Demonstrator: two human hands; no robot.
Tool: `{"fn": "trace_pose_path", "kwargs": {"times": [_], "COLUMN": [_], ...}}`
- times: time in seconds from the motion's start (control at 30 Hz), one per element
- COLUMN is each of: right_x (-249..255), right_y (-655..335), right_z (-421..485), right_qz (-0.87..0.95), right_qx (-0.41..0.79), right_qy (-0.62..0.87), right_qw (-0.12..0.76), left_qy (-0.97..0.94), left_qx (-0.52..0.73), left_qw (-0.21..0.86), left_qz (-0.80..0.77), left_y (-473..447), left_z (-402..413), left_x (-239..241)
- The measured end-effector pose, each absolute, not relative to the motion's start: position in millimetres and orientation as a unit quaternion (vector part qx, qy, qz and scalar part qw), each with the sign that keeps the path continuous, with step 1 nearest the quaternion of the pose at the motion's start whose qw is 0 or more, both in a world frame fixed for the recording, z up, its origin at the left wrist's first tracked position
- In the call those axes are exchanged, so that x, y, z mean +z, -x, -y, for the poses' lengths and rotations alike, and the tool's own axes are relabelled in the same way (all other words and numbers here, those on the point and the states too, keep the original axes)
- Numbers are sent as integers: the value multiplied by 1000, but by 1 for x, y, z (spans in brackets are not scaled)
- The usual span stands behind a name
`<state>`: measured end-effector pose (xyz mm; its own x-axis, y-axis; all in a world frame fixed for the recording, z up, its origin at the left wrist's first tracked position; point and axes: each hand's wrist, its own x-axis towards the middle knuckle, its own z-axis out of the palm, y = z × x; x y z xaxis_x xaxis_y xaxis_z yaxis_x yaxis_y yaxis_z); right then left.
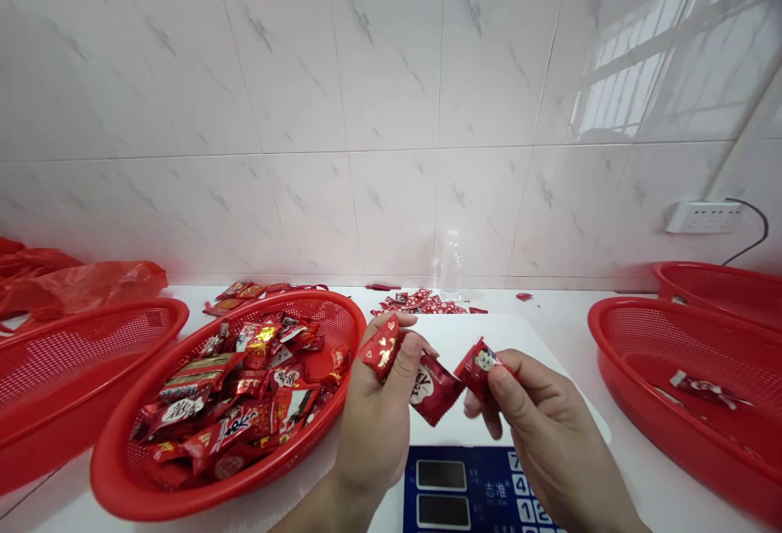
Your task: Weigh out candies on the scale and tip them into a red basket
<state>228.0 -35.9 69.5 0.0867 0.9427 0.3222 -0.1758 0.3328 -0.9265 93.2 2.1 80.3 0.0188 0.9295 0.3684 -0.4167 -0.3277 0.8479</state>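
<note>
My left hand [379,403] is closed around wrapped candies, among them a red one with gold hearts [381,345] and a dark red one with white lettering [435,389]. Between the thumb and fingers of my right hand [538,407] is a small red candy with a cartoon figure [480,366]. Both hands are raised over a digital scale, its white plate [519,337] behind them and its blue keypad panel [464,492] below. To the left of my left hand, a red oval basket [128,488] holds many wrapped candies [244,403].
Another red basket [54,354] stands at far left, with red plastic bags [91,284] behind it. At right is a red basket [672,419] with a few candies. Small red packets [421,302] and a clear bottle [451,264] are by the tiled wall.
</note>
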Motion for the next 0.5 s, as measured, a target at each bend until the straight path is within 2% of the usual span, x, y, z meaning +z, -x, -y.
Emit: {"fn": "trace_pose_path", "kwargs": {"times": [0.1,0.2,0.27,0.37,0.5], "right_x": [66,67,69,70,66], "right_y": [-230,-228,-224,-218,-224], "right_z": [30,33,38,44,42], "right_qz": [535,539,525,492,557], "right_qx": [405,359,334,325,207], "right_qy": [376,409,435,429,360], "right_qw": [638,643,651,684,719], "left_qy": [-528,-600,-685,-797,-868], "left_qx": [629,550,502,407,269], "left_qw": [491,485,403,219,146], "left_qz": [-292,-320,-341,-387,-391], "left_y": [-93,-92,-92,-93,-94], "left_z": [-9,-17,-24,-36,-46], "left_x": [78,73,67,54,43]}}
